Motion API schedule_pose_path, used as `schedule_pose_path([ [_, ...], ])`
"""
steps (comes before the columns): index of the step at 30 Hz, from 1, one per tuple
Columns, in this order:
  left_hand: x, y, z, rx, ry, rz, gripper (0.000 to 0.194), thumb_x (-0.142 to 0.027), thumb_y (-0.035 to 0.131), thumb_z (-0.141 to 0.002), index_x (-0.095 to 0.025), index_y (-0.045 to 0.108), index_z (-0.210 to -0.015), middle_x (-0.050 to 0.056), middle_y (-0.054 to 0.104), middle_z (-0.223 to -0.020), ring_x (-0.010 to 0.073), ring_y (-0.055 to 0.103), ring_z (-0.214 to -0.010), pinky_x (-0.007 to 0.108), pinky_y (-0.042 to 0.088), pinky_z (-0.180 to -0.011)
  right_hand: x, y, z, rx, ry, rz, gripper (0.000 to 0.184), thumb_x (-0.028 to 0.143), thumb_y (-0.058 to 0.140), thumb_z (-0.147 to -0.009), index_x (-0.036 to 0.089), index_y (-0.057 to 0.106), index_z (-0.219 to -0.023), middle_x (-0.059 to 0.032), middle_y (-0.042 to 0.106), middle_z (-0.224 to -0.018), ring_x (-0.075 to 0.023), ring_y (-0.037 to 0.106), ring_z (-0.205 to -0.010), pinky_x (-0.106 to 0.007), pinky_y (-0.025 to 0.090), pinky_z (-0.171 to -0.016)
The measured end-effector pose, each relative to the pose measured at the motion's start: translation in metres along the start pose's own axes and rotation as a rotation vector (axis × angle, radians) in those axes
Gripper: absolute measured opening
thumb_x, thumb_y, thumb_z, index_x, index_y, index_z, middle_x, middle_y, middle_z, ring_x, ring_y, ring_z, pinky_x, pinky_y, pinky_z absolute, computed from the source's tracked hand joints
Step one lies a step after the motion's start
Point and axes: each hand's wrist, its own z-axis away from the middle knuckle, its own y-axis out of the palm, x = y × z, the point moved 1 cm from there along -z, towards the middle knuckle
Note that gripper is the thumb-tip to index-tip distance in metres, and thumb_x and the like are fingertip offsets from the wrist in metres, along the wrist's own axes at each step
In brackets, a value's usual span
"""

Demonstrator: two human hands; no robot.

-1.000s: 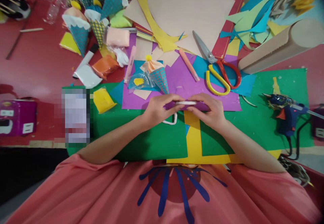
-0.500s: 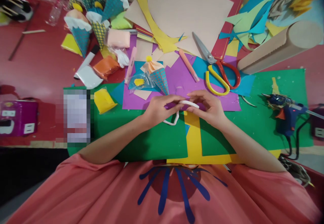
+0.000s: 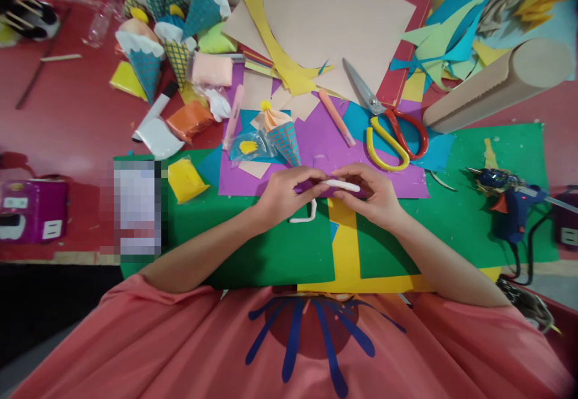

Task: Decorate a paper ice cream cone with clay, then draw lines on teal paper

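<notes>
A thin white roll of what looks like modelling clay (image 3: 343, 186) stretches between my two hands over the purple sheet. My left hand (image 3: 289, 193) pinches it between thumb and fingertips. Below that hand, the rest of the strand hangs bent above the green sheet. My right hand (image 3: 372, 191) curls around the other end, index finger above and thumb below; part of its grip is hidden. Just beyond my left hand lies a small paper cone (image 3: 284, 140) with blue wrapping, a peach frilled top and a yellow ball.
Large scissors (image 3: 383, 122) lie beyond my right hand. A blue glue gun (image 3: 512, 203) rests at the right, near a beige paper roll (image 3: 492, 89). Finished-looking cones (image 3: 144, 62) and clay packets (image 3: 189, 119) crowd the upper left. A yellow packet (image 3: 187, 179) lies left.
The clay roll's right end now extends a little farther right and lies straighter. The hanging tail has shifted slightly left. Both hands stay in nearly the same place.
</notes>
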Motion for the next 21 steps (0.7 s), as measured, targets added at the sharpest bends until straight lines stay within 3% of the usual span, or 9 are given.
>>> schedule_pose_path([
  [5, -0.002, 0.001, 0.002, 0.032, 0.0, 0.014, 0.037, -0.05, 0.056, -0.093, -0.018, 0.072, -0.085, 0.002, 0.077, -0.078, 0.0109, 0.072, -0.069, 0.017, 0.054, -0.064, 0.003, -0.004, -0.003, -0.011, -0.026, 0.035, 0.02, 0.036, 0.069, -0.086, 0.02, 0.073, -0.097, -0.0057, 0.076, -0.093, -0.0167, 0.071, -0.086, -0.032, 0.057, -0.078],
  [9, -0.002, -0.006, 0.001, 0.046, 0.043, 0.044, 0.033, -0.048, 0.06, -0.091, -0.018, 0.07, -0.102, 0.005, 0.078, -0.096, 0.0138, 0.074, -0.085, 0.021, 0.057, -0.076, 0.003, -0.006, -0.007, -0.078, 0.003, -0.074, 0.015, 0.035, 0.074, -0.081, 0.023, 0.075, -0.089, -0.003, 0.076, -0.088, -0.0156, 0.07, -0.083, -0.03, 0.056, -0.076],
  [11, 0.002, -0.015, -0.003, -0.014, 0.037, -0.026, 0.034, -0.048, 0.058, -0.092, -0.019, 0.067, -0.109, 0.006, 0.076, -0.105, 0.0158, 0.072, -0.097, 0.026, 0.056, -0.087, 0.002, -0.007, -0.01, -0.14, 0.012, -0.163, 0.016, 0.038, 0.077, -0.078, 0.023, 0.075, -0.083, -0.0019, 0.075, -0.083, -0.0155, 0.069, -0.082, -0.03, 0.056, -0.077],
  [14, 0.018, -0.034, -0.011, -0.203, 0.082, -0.29, 0.03, -0.045, 0.055, -0.095, -0.023, 0.064, -0.114, 0.005, 0.069, -0.119, 0.019, 0.062, -0.118, 0.038, 0.046, -0.108, 0.001, -0.01, -0.014, -0.196, 0.104, -0.394, 0.031, 0.051, 0.079, -0.07, 0.022, 0.068, -0.07, -0.0006, 0.071, -0.075, -0.0153, 0.068, -0.074, -0.031, 0.057, -0.071],
  [16, 0.032, -0.044, -0.014, -0.309, 0.048, -0.432, 0.046, -0.055, 0.059, -0.09, -0.026, 0.056, -0.125, 0.004, 0.059, -0.135, 0.0233, 0.051, -0.13, 0.044, 0.038, -0.114, 0.001, -0.013, -0.016, -0.183, 0.214, -0.554, 0.042, 0.06, 0.077, -0.068, 0.021, 0.059, -0.064, 0.001, 0.067, -0.068, -0.0134, 0.066, -0.061, -0.029, 0.056, -0.06],
  [18, 0.045, -0.049, -0.015, -0.314, -0.079, -0.485, 0.061, -0.06, 0.062, -0.085, -0.026, 0.05, -0.133, 0.008, 0.053, -0.143, 0.0298, 0.044, -0.137, 0.049, 0.03, -0.118, 0.001, -0.017, -0.017, -0.143, 0.282, -0.604, 0.049, 0.065, 0.071, -0.071, 0.022, 0.05, -0.062, 0.005, 0.057, -0.054, -0.0103, 0.057, -0.045, -0.025, 0.05, -0.047],
  [21, 0.056, -0.047, -0.014, -0.253, -0.164, -0.53, 0.07, -0.066, 0.061, -0.082, -0.024, 0.048, -0.136, 0.011, 0.058, -0.137, 0.0356, 0.048, -0.133, 0.057, 0.023, -0.119, 0.004, -0.023, -0.017, -0.057, 0.308, -0.565, 0.048, 0.068, 0.059, -0.081, 0.024, 0.046, -0.065, 0.0108, 0.04, -0.039, -0.0068, 0.035, -0.028, -0.023, 0.036, -0.035],
])
